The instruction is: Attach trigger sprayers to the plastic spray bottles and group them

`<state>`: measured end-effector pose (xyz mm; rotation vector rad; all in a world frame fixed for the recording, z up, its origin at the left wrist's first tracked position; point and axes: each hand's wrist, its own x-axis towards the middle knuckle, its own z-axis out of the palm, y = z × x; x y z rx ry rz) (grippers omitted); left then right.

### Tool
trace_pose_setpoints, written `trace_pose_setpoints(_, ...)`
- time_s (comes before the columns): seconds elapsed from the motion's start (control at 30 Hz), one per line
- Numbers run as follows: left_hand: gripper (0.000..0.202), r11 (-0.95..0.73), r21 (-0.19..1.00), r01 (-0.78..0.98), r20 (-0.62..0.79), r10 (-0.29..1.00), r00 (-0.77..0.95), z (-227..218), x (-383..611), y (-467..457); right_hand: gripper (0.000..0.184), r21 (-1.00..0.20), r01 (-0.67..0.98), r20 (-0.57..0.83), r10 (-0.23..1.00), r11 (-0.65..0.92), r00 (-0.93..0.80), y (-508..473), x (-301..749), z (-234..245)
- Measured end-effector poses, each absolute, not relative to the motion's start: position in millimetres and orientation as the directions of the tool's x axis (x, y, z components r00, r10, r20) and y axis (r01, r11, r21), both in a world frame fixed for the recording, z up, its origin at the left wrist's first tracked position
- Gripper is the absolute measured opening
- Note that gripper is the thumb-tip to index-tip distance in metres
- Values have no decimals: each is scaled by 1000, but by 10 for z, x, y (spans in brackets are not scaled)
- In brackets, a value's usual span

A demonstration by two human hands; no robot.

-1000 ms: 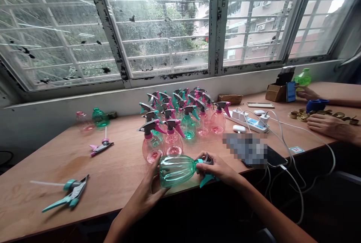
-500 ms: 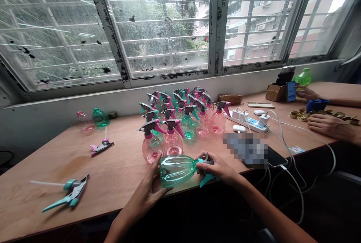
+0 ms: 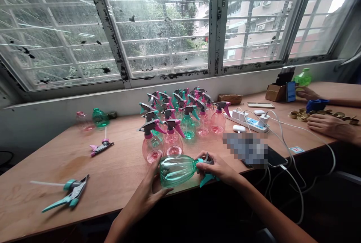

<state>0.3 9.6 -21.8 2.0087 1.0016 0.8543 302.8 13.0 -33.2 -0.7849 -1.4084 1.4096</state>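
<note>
A green see-through spray bottle [image 3: 177, 169] lies on its side at the near edge of the wooden table [image 3: 113, 168]. My left hand [image 3: 150, 188] wraps round the bottle's base. My right hand [image 3: 218, 168] is closed on the teal and grey trigger head [image 3: 207, 175] at the bottle's neck. Right behind the bottle stands a cluster of several pink and green spray bottles [image 3: 180, 119] with trigger heads fitted.
Loose trigger heads lie at the left: a teal one [image 3: 69, 194] and a pink one [image 3: 101, 147]. Two headless bottles [image 3: 93, 119] stand far left. A power strip [image 3: 249, 121] with cables and a phone [image 3: 275, 156] sit at right. Another person's hands [image 3: 328, 124] rest far right.
</note>
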Motion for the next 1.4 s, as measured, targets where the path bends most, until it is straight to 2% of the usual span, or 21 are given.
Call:
trace_pose_setpoints(0.17, 98, -368, 874, 317, 174, 846, 504, -168, 21, 64, 36, -974, -194, 181, 924, 121, -335, 126, 3027, -335)
trace_pose_setpoints(0.23, 96, -341, 894, 291, 154, 844, 514, -136, 29, 49, 36, -974, -195, 180, 924, 119, -336, 122, 3025, -332)
trace_pose_setpoints(0.5, 86, -459, 802, 384, 243, 836, 491, -165, 20, 66, 37, -976, -181, 179, 927, 124, -329, 120, 3025, -326)
trace_pose_setpoints(0.77, 94, -387, 839, 383, 179, 860, 478, -150, 29, 61, 37, -978, -169, 174, 927, 122, -333, 126, 3026, -335)
trace_pose_setpoints(0.97, 83, -442, 788, 429, 217, 851, 478, -138, 29, 65, 37, -976, -177, 183, 928, 130, -325, 134, 3023, -354)
trace_pose_setpoints(1.1, 78, -455, 810, 370, 252, 840, 480, -176, 40, 69, 38, -975, -181, 181, 930, 127, -320, 136, 3025, -352)
trace_pose_setpoints(1.3, 93, -393, 850, 351, 192, 852, 487, -164, 28, 67, 39, -977, -171, 180, 932, 130, -316, 133, 3023, -337)
trace_pose_setpoints(1.4, 91, -387, 838, 384, 176, 858, 482, -140, 16, 69, 39, -977, -170, 179, 930, 129, -320, 135, 3022, -340)
